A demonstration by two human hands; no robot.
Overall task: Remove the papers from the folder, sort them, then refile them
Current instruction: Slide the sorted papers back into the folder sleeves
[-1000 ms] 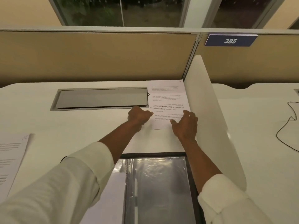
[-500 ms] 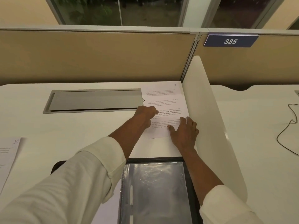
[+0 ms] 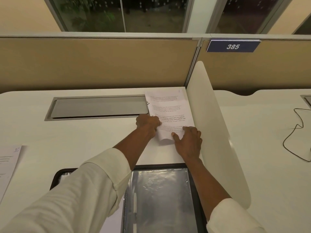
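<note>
Single head-worn wide-angle cam: high over the surface [image 3: 80, 137], on the near side from the back partition [image 3: 101, 64], pitched forward-down, facing that partition, close in.

Papers [image 3: 170, 111] lie at centre frame on the desk [image 3: 84, 140], right edge against the upright divider [image 3: 210, 123], left edge overlapping the end of the recessed hatch [image 3: 99, 106] beside them. The left hand [image 3: 147, 122] grips the stack's left edge; the right hand [image 3: 189, 140] rests flat on its lower right corner. The folder [image 3: 159, 190] lies below, at bottom centre; a lone sheet [image 3: 8, 165] at the left edge. Behind stands the partition [image 3: 101, 64], a number plate [image 3: 233, 46] at upper right; a cable [image 3: 296, 132] lies far right.
</note>
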